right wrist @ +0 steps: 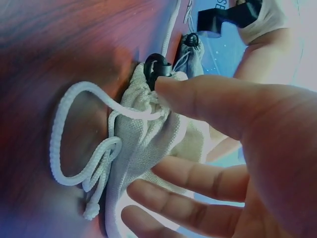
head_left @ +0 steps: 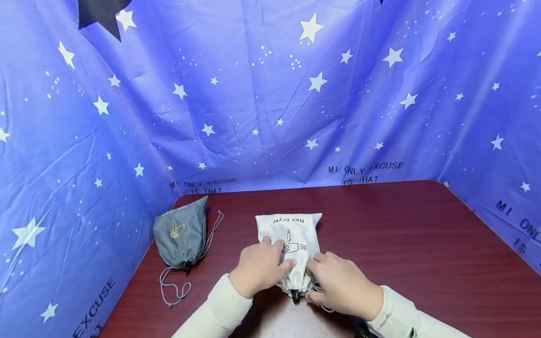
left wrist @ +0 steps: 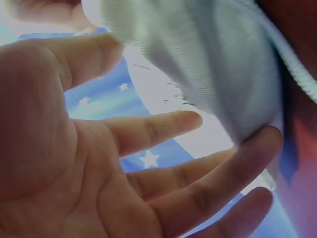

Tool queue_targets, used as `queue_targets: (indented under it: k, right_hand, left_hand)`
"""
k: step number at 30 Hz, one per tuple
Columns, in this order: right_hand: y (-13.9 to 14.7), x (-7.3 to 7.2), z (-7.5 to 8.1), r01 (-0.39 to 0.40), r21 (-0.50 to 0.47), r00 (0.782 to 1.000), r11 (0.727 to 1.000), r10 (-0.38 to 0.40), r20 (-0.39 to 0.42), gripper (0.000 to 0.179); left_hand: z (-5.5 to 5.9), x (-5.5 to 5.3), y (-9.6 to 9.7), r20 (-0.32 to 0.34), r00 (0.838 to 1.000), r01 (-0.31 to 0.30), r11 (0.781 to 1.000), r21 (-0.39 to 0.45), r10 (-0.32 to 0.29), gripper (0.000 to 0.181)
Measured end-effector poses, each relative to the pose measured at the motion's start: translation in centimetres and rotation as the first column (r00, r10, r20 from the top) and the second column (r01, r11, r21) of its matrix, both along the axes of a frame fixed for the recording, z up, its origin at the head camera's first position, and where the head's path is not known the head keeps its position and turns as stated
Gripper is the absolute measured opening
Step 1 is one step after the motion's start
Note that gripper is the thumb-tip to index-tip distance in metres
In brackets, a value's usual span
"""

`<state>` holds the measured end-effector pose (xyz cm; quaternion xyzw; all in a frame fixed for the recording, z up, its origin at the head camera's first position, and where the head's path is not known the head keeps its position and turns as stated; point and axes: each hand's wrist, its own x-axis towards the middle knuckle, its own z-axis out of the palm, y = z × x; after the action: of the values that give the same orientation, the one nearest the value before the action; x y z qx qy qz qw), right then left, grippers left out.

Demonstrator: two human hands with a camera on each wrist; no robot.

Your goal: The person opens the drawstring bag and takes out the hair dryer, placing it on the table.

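Note:
A white drawstring bag (head_left: pixel 312 234) printed "Hair Dryer" lies flat on the table, its gathered mouth toward me. A black cord lock (head_left: pixel 296 296) sits at that mouth, and a white cord (right wrist: pixel 57 144) loops out beside it. My left hand (head_left: pixel 262 265) rests on the bag's left side with fingers spread and fairly straight, as the left wrist view also shows. On the right edge, my right hand (head_left: pixel 344 284) touches the cloth with loosely bent fingers, its thumb (right wrist: pixel 183 94) right by the cord lock.
A grey drawstring bag (head_left: pixel 181 239) with a yellow print lies to the left, its grey cord (head_left: pixel 169 284) trailing on the dark red table (head_left: pixel 401 225). Blue star-printed cloth (head_left: pixel 253 94) hangs around the back and sides. Part of a black object (head_left: pixel 364 329) shows near the right sleeve.

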<state>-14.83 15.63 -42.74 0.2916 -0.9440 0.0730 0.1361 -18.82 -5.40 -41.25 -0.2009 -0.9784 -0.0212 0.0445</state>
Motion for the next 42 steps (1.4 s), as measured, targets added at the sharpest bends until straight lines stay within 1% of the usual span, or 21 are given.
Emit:
queue_targets:
  k: [2, 4, 5, 7, 9, 11, 13, 15, 17, 21, 25, 30, 33, 38, 42]
  right_hand:
    - [-0.1, 0.0, -0.1, -0.005, -0.015, 1.0, 1.0, 0.006, 0.01, 0.042]
    - [-0.2, 0.0, -0.1, -0.015, -0.035, 1.0, 0.999, 0.016, 0.015, 0.041]
    - [-0.3, -0.1, 0.0, -0.018, -0.044, 1.0, 0.999, 0.019, 0.011, 0.04]
    - [-0.4, -0.1, 0.1, -0.021, -0.056, 1.0, 0.998, 0.021, 0.005, 0.04]
    - [-0.4, -0.2, 0.2, -0.016, -0.064, 1.0, 0.998, 0.016, 0.004, 0.04]
    - [-0.3, -0.2, 0.3, -0.002, -0.065, 1.0, 0.998, 0.002, 0.008, 0.041]
    - [-0.1, -0.2, 0.3, 0.01, -0.066, 1.0, 0.998, -0.01, 0.011, 0.042]
    - [0.0, -0.2, 0.3, 0.015, -0.07, 1.0, 0.997, -0.014, 0.012, 0.043]
    - [0.0, -0.2, 0.2, 0.02, -0.071, 1.0, 0.997, -0.018, 0.018, 0.043]
    - [-0.2, -0.2, -0.2, 0.024, -0.072, 0.999, 0.997, -0.022, 0.03, 0.042]
    - [-0.5, -0.1, -0.5, 0.016, -0.069, 1.0, 0.997, -0.014, 0.027, 0.044]
    - [-0.7, -0.3, -0.8, 0.014, -0.069, 1.0, 0.998, -0.013, 0.013, 0.045]
    - [-0.7, -0.4, -0.9, 0.019, -0.069, 1.0, 0.997, -0.018, 0.011, 0.044]
    - [-0.8, -0.4, -1.0, 0.017, -0.08, 1.0, 0.997, -0.017, 0.004, 0.041]
    - [-0.8, -0.4, -1.0, 0.013, -0.087, 1.0, 0.996, -0.014, -0.011, 0.04]
  left_hand:
    - [0.1, 0.6, -0.3, -0.07, 0.996, 0.049, 0.999, -0.001, -0.049, 0.038]
    - [0.1, 1.3, -0.6, -0.138, 0.985, 0.105, 0.994, 0.006, -0.103, 0.022]
    - [0.1, 1.6, -0.7, -0.165, 0.978, 0.13, 0.991, 0.01, -0.127, 0.017]
    - [0.2, 2.1, -1.0, -0.199, 0.964, 0.183, 0.983, 0.019, -0.176, 0.015]
    - [0.4, 2.5, -1.1, -0.202, 0.955, 0.228, 0.973, 0.03, -0.218, 0.019]
    - [0.6, 2.7, -1.1, -0.205, 0.943, 0.271, 0.962, 0.022, -0.261, 0.023]
    - [0.6, 2.8, -1.0, -0.21, 0.93, 0.307, 0.952, -0.007, -0.301, 0.025]
    - [0.5, 2.7, -0.9, -0.21, 0.92, 0.326, 0.944, -0.057, -0.331, 0.028]
    - [0.3, 2.6, -0.7, -0.203, 0.917, 0.33, 0.939, -0.099, -0.344, 0.035]
    - [-0.3, 2.7, -0.4, -0.191, 0.926, 0.303, 0.942, -0.14, -0.327, 0.053]
    - [-0.7, 2.9, -0.2, -0.205, 0.93, 0.277, 0.948, -0.159, -0.306, 0.059]
    - [-0.9, 2.9, -0.1, -0.23, 0.926, 0.264, 0.949, -0.17, -0.299, 0.054]
    - [-0.9, 2.8, -0.1, -0.244, 0.924, 0.262, 0.951, -0.162, -0.296, 0.048]
    - [-1.0, 2.6, -0.1, -0.247, 0.923, 0.264, 0.953, -0.147, -0.294, 0.04]
    - [-1.1, 2.5, -0.1, -0.256, 0.919, 0.272, 0.952, -0.14, -0.3, 0.036]
